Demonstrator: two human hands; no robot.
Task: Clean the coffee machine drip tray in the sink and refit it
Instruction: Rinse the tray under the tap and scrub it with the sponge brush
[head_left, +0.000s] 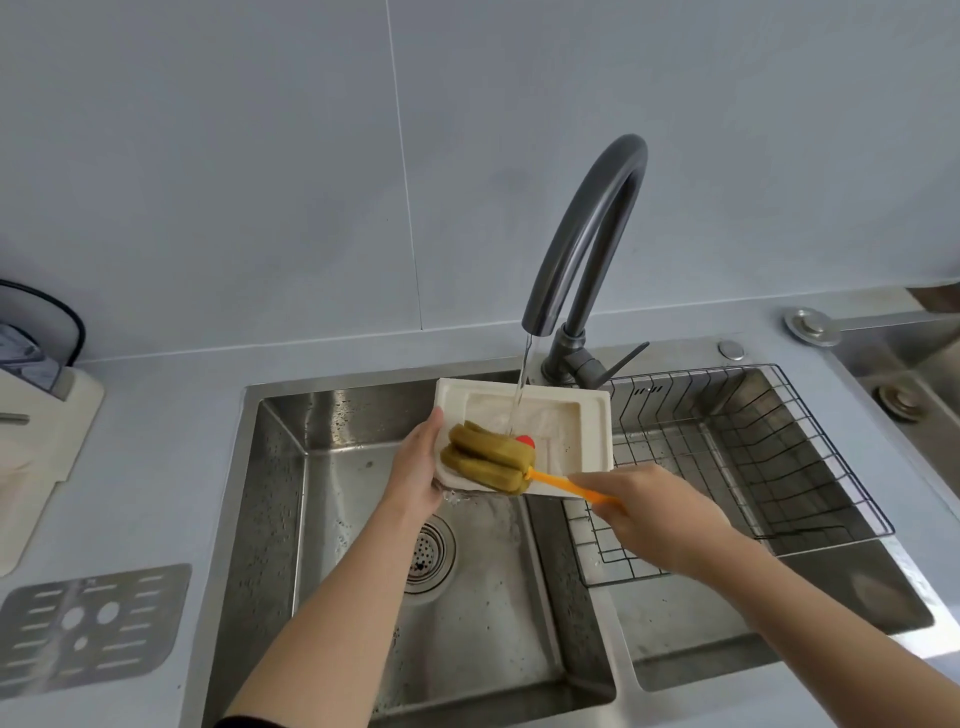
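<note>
You've got the drip tray tilted over the sink under the tap so water drains off, left hand gripping its edge, right hand clutching the sponge brush.

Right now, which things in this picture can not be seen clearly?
- Head view: drip tray underside, hidden by the tray itself.
- Left hand fingers, behind the tray.
- Orange brush handle end, inside the right hand.
- Coffee machine, cut by the left edge.
</note>
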